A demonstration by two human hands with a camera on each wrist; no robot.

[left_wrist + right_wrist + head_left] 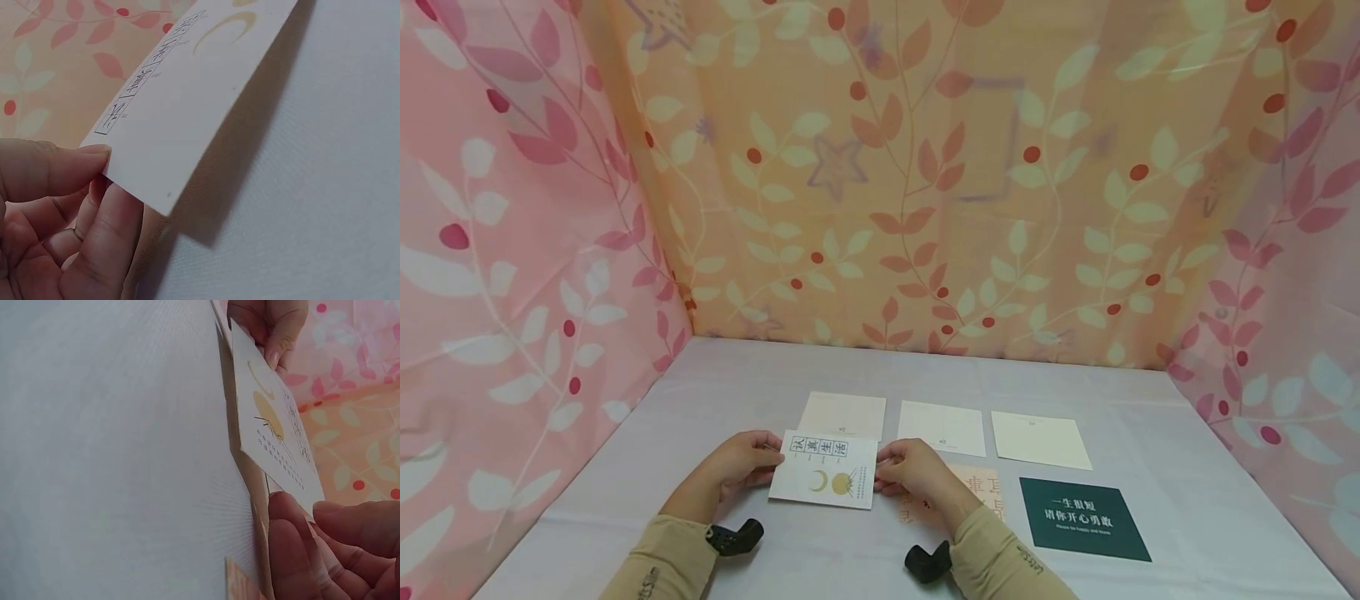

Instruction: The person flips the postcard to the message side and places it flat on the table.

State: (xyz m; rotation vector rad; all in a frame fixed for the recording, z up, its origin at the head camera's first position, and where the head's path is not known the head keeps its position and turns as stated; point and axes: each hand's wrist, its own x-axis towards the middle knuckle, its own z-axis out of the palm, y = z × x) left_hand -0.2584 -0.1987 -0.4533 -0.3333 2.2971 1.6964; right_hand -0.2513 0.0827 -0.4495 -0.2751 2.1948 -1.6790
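Note:
A white card (797,479) with a gold moon, a gold sun and boxed black characters is held up between both hands, tilted over the table. My left hand (747,462) pinches its left edge, thumb on the printed face and fingers behind, as the left wrist view shows. At the opposite edge my right hand (916,473) pinches a corner between thumb and fingers (287,550). The card's shadow falls on the cloth below it. Beneath the right hand lies a card with orange characters (981,479), partly hidden by that hand and wrist.
Three pale cards lie in a row behind the hands: a left one (842,408) partly covered by the held card, a middle one (942,427) and a right one (1041,437). A dark green card (1084,521) with white characters lies at right. Patterned curtains (925,167) enclose the white table (730,367).

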